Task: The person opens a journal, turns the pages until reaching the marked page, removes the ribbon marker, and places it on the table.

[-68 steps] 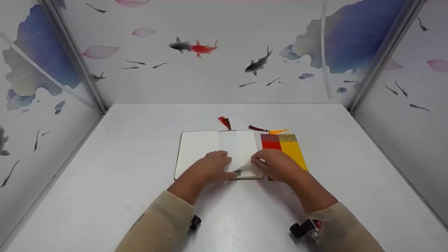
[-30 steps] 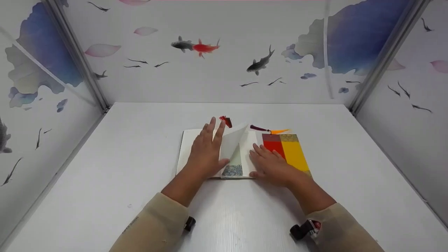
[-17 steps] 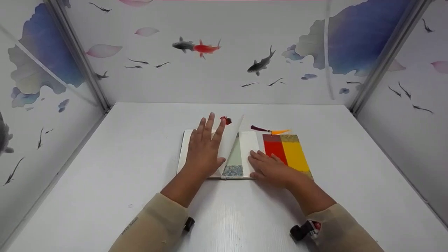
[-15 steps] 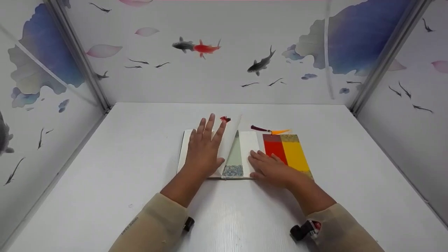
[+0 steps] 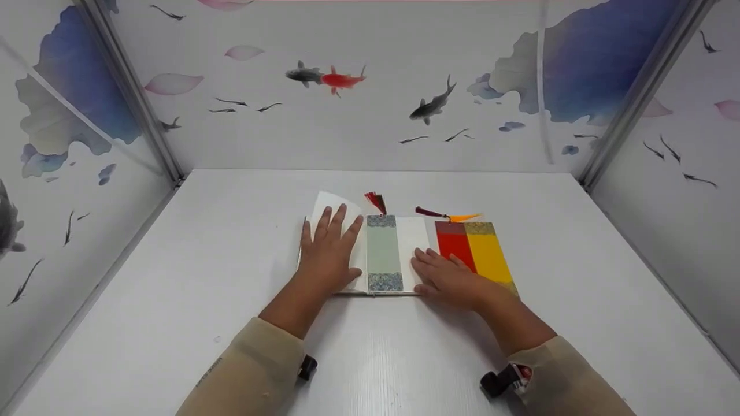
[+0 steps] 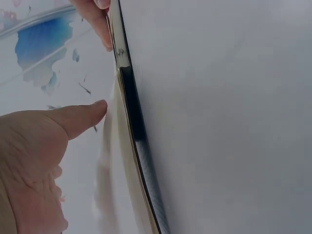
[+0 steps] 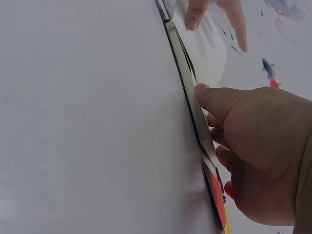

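An open notebook (image 5: 413, 234) with blank white pages lies on the table. Along its inner fold, on the right-hand page, rests a pale green bookmark (image 5: 383, 248) with patterned grey-blue ends; its red and dark tassel (image 5: 376, 202) sticks out past the top edge. My left hand (image 5: 328, 251), fingers spread, is over the left-hand page, where a loose leaf (image 5: 329, 199) stands partly raised behind the fingers. Flat fingers of my right hand (image 5: 448, 278) rest on the right page near its outer edge. In the right wrist view, that thumb (image 7: 207, 95) touches the notebook's near edge.
Right of the notebook lie a red bookmark (image 5: 454, 245) and a yellow bookmark (image 5: 487, 254), side by side, their tassels (image 5: 462, 218) pointing away. My right forearm partly covers them. White walls printed with fish (image 5: 341, 79) enclose the white table (image 5: 231, 231).
The right hand released a page corner and laid its fingers flat. The left hand swept the leaf over to the left, uncovering the green bookmark beneath it.
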Tool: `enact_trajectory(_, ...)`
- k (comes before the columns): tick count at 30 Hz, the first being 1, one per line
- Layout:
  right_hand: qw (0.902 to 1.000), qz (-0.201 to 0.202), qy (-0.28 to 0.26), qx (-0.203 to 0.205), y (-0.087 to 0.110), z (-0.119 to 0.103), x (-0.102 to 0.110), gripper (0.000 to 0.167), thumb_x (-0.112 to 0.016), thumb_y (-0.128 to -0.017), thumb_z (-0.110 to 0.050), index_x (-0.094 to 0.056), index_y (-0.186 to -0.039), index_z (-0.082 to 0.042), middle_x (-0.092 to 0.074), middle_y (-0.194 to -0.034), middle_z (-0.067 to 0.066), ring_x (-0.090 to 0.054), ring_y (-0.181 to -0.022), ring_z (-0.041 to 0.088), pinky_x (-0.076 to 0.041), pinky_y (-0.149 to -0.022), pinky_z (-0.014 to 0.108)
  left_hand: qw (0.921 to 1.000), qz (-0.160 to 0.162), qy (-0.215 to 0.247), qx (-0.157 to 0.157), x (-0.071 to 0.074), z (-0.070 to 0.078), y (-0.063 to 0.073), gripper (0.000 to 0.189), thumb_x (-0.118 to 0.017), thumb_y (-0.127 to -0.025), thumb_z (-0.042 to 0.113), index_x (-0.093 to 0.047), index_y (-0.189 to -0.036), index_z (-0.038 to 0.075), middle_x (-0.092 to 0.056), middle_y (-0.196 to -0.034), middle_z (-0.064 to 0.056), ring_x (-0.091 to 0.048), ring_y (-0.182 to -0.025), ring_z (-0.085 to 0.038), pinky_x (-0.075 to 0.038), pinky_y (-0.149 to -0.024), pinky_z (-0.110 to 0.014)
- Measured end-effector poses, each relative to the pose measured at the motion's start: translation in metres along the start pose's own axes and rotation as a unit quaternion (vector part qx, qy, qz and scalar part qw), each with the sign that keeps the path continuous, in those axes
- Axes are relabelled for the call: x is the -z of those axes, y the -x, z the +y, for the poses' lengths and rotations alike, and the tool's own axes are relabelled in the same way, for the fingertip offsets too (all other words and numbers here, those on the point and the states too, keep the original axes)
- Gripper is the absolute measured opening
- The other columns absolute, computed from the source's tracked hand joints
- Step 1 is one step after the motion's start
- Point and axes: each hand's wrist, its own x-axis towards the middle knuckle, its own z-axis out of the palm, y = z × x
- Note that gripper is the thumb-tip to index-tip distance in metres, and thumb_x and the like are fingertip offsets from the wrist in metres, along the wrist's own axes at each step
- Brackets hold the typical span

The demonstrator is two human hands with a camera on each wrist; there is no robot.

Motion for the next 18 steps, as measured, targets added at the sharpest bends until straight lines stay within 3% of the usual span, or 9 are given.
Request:
enact_trajectory(5, 1.0000, -0.003, 0.000, -0.006, 0.0003, 0.0003, 0.0003, 0.081, -0.062, -0.105, -0.051, -0.023, -0.172, -0.027, -0.018, -0.182, -0.002, -0.009, -0.171, 0.028, -0.004, -0.137, 0.060, 0.9950, -0.087, 0.048, 0.008, -0.0023, -0.0075, -0.0004, 0.083, -0.074, -0.100, 0.043, -0.034, -0.170, 0.023, -0.015, -0.182, -0.009, -0.009, -0.170, -0.034, -0.015, -0.136, -0.062)
enact_trajectory(10, 1.0000, -0.002, -0.001, -0.005, -0.0002, -0.0004, -0.0008, 0.081, -0.062, -0.105, -0.052, -0.024, -0.172, -0.027, -0.019, -0.182, -0.003, -0.011, -0.171, 0.027, -0.005, -0.137, 0.060, 0.9747, -0.191, 0.115, 0.019, -0.0023, -0.0109, 0.0030, 0.069, -0.061, -0.108, 0.036, -0.034, -0.170, 0.023, -0.020, -0.181, -0.010, -0.017, -0.169, -0.033, -0.021, -0.136, -0.055)
enact_trajectory(13, 1.0000, -0.002, -0.001, -0.005, -0.0008, -0.0003, -0.0008, 0.081, -0.062, -0.104, -0.052, -0.024, -0.172, -0.028, -0.019, -0.181, -0.003, -0.011, -0.171, 0.026, -0.006, -0.137, 0.060, 0.9692, -0.214, 0.118, 0.027, -0.0005, -0.0108, 0.0039, 0.068, -0.060, -0.109, 0.037, -0.032, -0.170, 0.027, -0.019, -0.182, -0.008, -0.017, -0.169, -0.033, -0.020, -0.136, -0.056)
enact_trajectory(18, 1.0000, -0.002, -0.006, -0.007, -0.0010, 0.0013, 0.0012, 0.081, -0.062, -0.104, -0.053, -0.025, -0.172, -0.030, -0.020, -0.181, -0.005, -0.011, -0.171, 0.025, -0.005, -0.137, 0.060, 0.9671, -0.228, 0.109, 0.029, 0.0031, -0.0094, 0.0018, 0.072, -0.063, -0.107, 0.039, -0.032, -0.170, 0.028, -0.018, -0.182, -0.008, -0.016, -0.169, -0.034, -0.020, -0.136, -0.058)
